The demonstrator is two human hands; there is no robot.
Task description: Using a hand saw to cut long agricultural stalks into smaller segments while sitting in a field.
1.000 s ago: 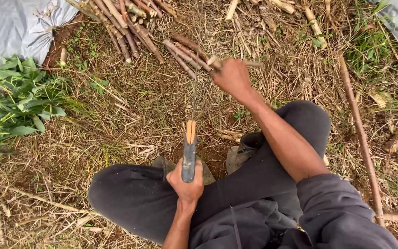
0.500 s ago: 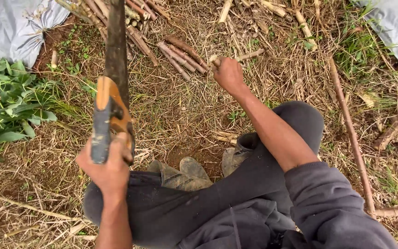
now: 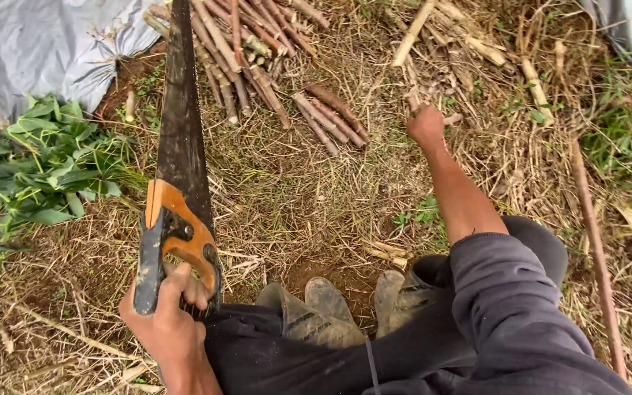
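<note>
Head view: gripping a handsaw [image 3: 179, 175] in the left hand [image 3: 166, 325], reaching with the right hand [image 3: 426, 124] toward cut stems at 12 o'clock.

Left fingers clenching around the orange handle, blade pointing up to 11 o'clock over the stick pile [image 3: 257, 58]. Right fingers closing on a thin pale stick [image 3: 409, 99], though cannot tell how firmly. Risking, likely, a cut if swinging the toothed blade near the boots [image 3: 330, 311] or the reaching arm. No containers showing; only a grey sheet [image 3: 45, 51] lying at 10 o'clock.
</note>
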